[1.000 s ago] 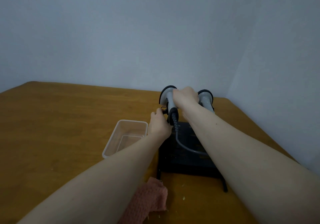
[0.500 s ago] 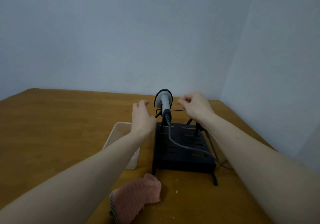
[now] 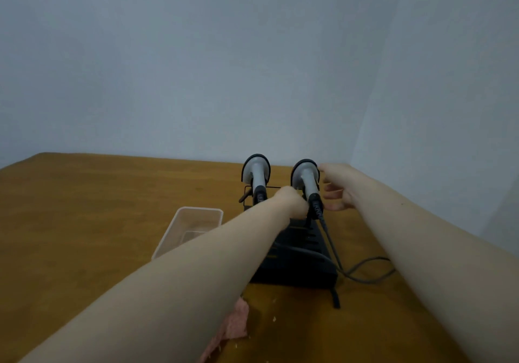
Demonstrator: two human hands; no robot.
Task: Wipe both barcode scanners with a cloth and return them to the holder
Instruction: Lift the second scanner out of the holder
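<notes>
My left hand (image 3: 292,204) is curled at the right scanner (image 3: 307,181)'s handle; whether that grip truly holds I cannot tell. Right hand (image 3: 337,191) hovers loose beside its head. Both scanners stand in the holder (image 3: 297,253); left scanner (image 3: 257,173) untouched. Cloth (image 3: 233,326) lies on the counter (image 3: 84,208). I judge the task nearly complete.

A brown wooden table (image 3: 98,208) stands in a corner between two plain pale walls (image 3: 196,67); light is dim.

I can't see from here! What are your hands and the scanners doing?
Left hand at right grey handheld scanner's handle; right hand open beside it. Both scanners upright in black holder. Nothing blocking.
</notes>
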